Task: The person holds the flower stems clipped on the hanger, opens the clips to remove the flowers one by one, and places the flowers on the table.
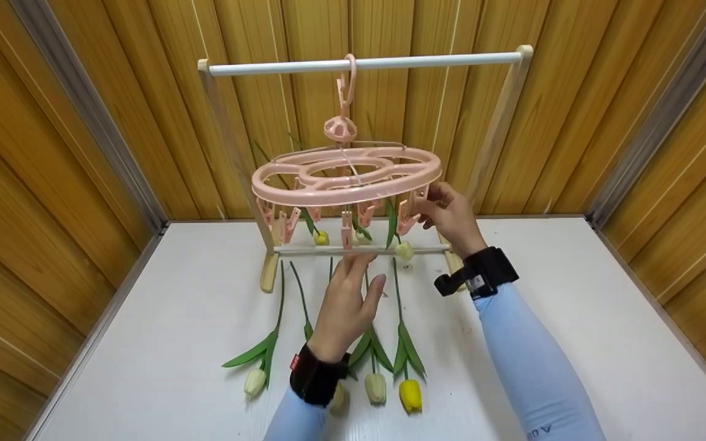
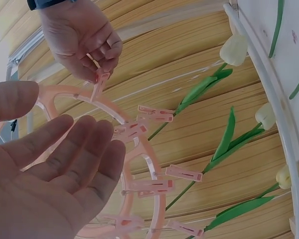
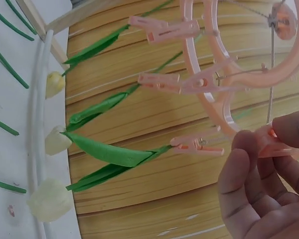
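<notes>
while the right hand [image 1: 453, 220] pinches a pink clip [image 2: 98, 90], left hand [image 1: 345, 303] loosely extended, sleeve lettering [image 1: 544, 429] unclear

Wooden walls [image 1: 53, 171] border a white table [image 1: 151, 343].

Near side: pale tulip bloom [image 1: 337, 399] is partly covered by the black fabric wristband [image 1: 319, 375] on the left. Pale blue fabric sleeves [image 1: 537, 355] are cut off by the near edge; lettering on the right one is not fully shown. Pink plastic clip [image 3: 267, 142] is partly hidden by the right hand [image 3: 274, 199]. Left hand [image 2: 52, 181] is cropped in the left wrist view. Any print on the small red label [image 1: 295, 362] is too small to be read.
</notes>
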A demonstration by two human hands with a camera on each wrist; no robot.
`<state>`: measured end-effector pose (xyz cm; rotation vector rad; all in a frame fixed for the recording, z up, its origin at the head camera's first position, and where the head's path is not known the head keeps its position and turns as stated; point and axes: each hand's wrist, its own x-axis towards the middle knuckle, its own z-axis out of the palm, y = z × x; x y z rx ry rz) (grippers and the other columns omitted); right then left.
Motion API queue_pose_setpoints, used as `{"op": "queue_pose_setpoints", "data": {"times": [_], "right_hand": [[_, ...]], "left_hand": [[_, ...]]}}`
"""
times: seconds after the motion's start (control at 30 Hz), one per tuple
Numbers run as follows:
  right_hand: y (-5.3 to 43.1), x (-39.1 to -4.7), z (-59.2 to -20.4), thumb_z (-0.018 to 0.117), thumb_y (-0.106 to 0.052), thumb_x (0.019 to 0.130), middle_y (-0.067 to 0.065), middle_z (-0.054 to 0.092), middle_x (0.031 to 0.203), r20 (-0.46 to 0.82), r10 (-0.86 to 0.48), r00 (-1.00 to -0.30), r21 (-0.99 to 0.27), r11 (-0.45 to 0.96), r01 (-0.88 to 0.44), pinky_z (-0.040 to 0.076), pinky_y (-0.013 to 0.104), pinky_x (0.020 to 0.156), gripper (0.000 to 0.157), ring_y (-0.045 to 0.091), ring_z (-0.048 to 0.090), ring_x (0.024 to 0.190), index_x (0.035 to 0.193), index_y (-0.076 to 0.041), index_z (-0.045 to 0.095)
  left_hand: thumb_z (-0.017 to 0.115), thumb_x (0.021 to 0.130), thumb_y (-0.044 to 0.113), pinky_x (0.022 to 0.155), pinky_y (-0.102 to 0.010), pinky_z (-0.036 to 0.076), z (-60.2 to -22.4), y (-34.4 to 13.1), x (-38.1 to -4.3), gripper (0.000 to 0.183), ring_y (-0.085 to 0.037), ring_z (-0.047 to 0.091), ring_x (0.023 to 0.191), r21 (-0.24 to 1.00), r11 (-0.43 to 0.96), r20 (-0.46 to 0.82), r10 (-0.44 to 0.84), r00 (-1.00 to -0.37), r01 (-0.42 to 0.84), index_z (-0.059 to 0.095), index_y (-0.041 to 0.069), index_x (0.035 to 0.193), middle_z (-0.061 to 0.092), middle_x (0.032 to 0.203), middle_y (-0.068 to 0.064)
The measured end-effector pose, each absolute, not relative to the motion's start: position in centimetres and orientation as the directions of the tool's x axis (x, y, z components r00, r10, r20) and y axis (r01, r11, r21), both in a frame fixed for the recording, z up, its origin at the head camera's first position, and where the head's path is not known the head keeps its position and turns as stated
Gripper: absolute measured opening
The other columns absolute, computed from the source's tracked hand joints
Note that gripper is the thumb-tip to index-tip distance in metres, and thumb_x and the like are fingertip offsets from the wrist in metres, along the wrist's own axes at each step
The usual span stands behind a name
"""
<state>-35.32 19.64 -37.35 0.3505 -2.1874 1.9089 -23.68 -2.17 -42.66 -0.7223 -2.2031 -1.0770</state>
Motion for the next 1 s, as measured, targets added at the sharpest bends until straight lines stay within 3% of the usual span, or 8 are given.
{"op": "queue_pose_setpoints", "data": {"times": [0.17, 0.33, 0.5, 0.73, 1.0], "right_hand": [[19.3, -33.5, -37.6, 0.069, -0.006, 0.098, 0.006, 0.063, 0.090, 0.366, -0.085, -0.927, -0.917, 0.135, -0.375, 0.055, 0.027, 0.063, 0.017, 0.019, 0.065, 0.072, 0.107, 0.006, 0.062], [18.9, -31.7, -37.5, 0.066, -0.006, 0.100, 0.009, 0.063, 0.091, 0.403, -0.141, -0.904, -0.899, 0.127, -0.420, 0.054, 0.025, 0.063, 0.015, 0.025, 0.066, 0.074, 0.108, 0.007, 0.064], [18.1, -30.2, -37.4, 0.062, -0.003, 0.102, 0.008, 0.065, 0.090, 0.437, -0.207, -0.875, -0.869, 0.151, -0.470, 0.053, 0.023, 0.063, 0.015, 0.019, 0.066, 0.074, 0.109, 0.010, 0.065], [16.5, -28.3, -37.1, 0.066, 0.001, 0.098, 0.020, 0.070, 0.091, 0.533, -0.302, -0.790, -0.788, 0.162, -0.593, 0.052, 0.021, 0.065, 0.012, 0.015, 0.066, 0.072, 0.104, 0.009, 0.071], [14.5, -26.6, -37.2, 0.073, -0.004, 0.095, 0.013, 0.071, 0.095, 0.585, -0.332, -0.740, -0.732, 0.178, -0.658, 0.052, 0.020, 0.070, 0.008, 0.010, 0.066, 0.080, 0.099, 0.002, 0.075]], "left_hand": [[0.064, 0.103, 0.014, 0.096, -0.044, 0.053, -42.5, -2.0, -23.7, 0.037, -0.029, 0.061, 0.115, 0.523, 0.505, 0.710, 0.188, -0.679, 0.686, 0.059, 0.000, 0.137, 0.062, 0.130, -0.016], [0.066, 0.102, 0.014, 0.092, -0.041, 0.054, -42.4, -1.8, -23.6, 0.035, -0.026, 0.063, 0.108, 0.516, 0.497, 0.735, 0.161, -0.658, 0.698, 0.061, -0.002, 0.133, 0.063, 0.122, -0.015], [0.066, 0.101, 0.011, 0.092, -0.040, 0.054, -42.3, -1.6, -23.7, 0.037, -0.025, 0.063, 0.108, 0.512, 0.477, 0.754, 0.148, -0.640, 0.714, 0.060, -0.002, 0.135, 0.065, 0.123, -0.015], [0.070, 0.098, 0.010, 0.089, -0.040, 0.055, -42.4, -1.5, -23.9, 0.036, -0.025, 0.064, 0.105, 0.502, 0.475, 0.787, 0.096, -0.609, 0.723, 0.061, -0.003, 0.131, 0.066, 0.117, -0.016], [0.075, 0.095, 0.011, 0.081, -0.037, 0.058, -42.3, -1.5, -24.0, 0.030, -0.020, 0.067, 0.095, 0.491, 0.465, 0.834, -0.005, -0.552, 0.737, 0.067, 0.000, 0.122, 0.068, 0.107, -0.009]]}}
